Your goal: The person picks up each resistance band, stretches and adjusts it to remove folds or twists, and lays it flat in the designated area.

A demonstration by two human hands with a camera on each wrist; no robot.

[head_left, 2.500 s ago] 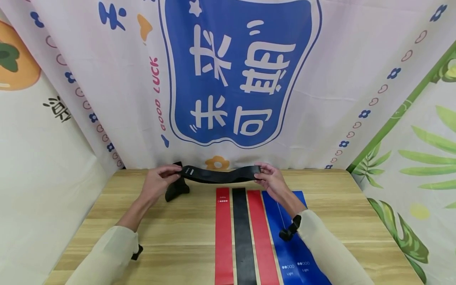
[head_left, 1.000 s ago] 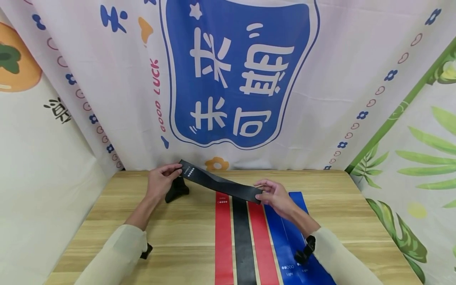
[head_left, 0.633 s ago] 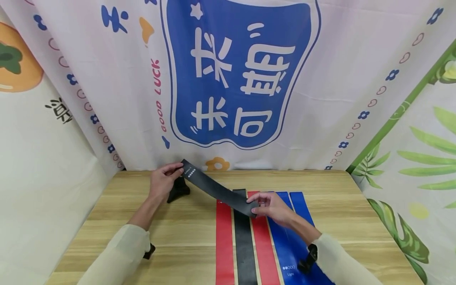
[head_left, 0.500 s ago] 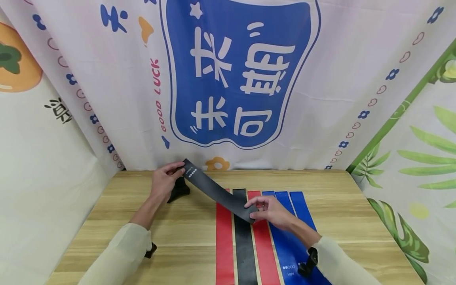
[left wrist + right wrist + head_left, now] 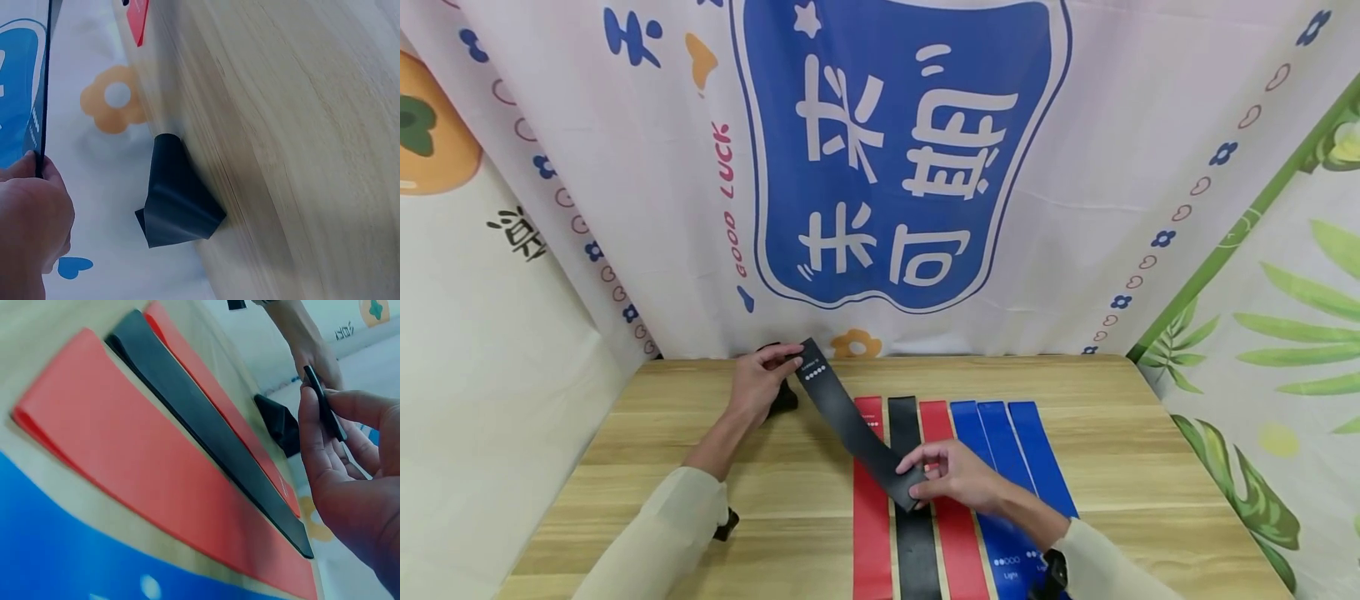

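A black resistance band [image 5: 848, 422] with white dots and lettering near its upper end is held slanting above the table. My left hand [image 5: 758, 382] pinches its far end between thumb and fingers. Its near end is pinched by my right hand [image 5: 958, 477], over the flat black band [image 5: 916, 546] and the right red band [image 5: 961, 537]. In the right wrist view the held band [image 5: 325, 406] appears edge-on between thumb and fingers. Behind my left hand lies a crumpled black band [image 5: 178, 200], partly hidden in the head view.
A left red band [image 5: 872, 550] and several blue bands [image 5: 1047, 446] lie flat, side by side, on the wooden table [image 5: 760, 533]. A printed curtain [image 5: 1075, 275] hangs along the table's back edge.
My right hand has come down and toward me with its end of the band, which went from level to steeply slanted. My left hand has shifted slightly right.
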